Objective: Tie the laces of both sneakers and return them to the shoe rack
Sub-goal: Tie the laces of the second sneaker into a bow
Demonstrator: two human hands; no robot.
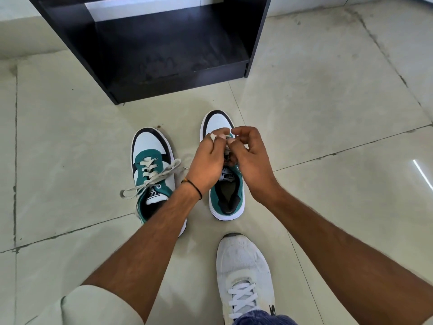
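Observation:
Two green, white and black sneakers stand side by side on the tiled floor, toes pointing at the rack. The left sneaker (152, 174) has its pale laces tied in a bow (152, 178). Over the right sneaker (226, 198) my left hand (208, 158) and my right hand (250, 160) meet above the lace area. Each hand pinches a piece of the pale lace (225, 139) between fingertips. The knot under my hands is hidden. The black shoe rack (164, 43) stands open just beyond the sneakers.
My own foot in a white sneaker (244, 275) rests on the floor near the bottom, just behind the right sneaker. The rack's lower shelf (178, 66) is dusty. Pale floor tiles (328, 102) spread to both sides.

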